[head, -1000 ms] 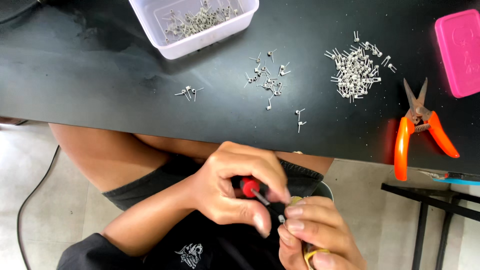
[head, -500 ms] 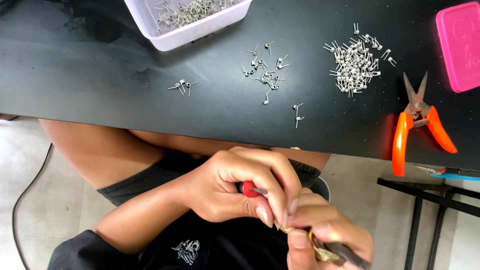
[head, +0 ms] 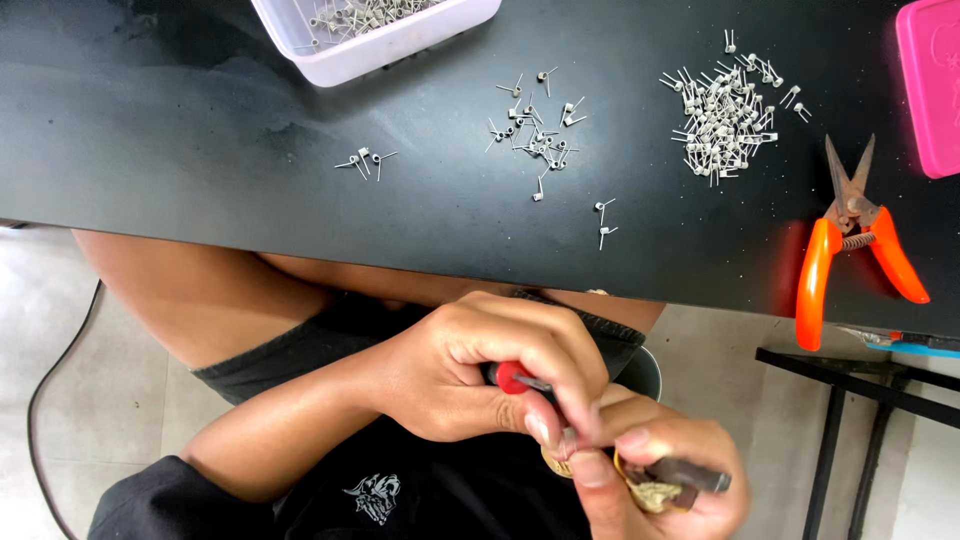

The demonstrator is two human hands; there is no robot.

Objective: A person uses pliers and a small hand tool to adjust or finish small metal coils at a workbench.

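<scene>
Left hand (head: 480,375) clenched around smooth red-handled screwdriver (head: 512,377), over lap below black table (head: 200,150) edge. Right hand (head: 660,480) pinching dark rod (head: 690,474) and brass-coloured spool (head: 650,490). Scattered bent metal coils (head: 722,120) on tabletop.

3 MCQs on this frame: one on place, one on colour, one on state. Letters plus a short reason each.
1. Where do the snips lie?
A. in the white tub
B. on the black table's right side
C. on the floor

2. What colour are the snips' handles?
A. orange
B. blue
C. green

3. What is the left hand doing?
A. resting flat on the table
B. gripping a red-handled tool
C. hanging empty

Key: 1 B, they rest on the table near the pink box. 2 A, both grips are orange. 3 B, fingers curl round the red handle, below the table edge.
</scene>
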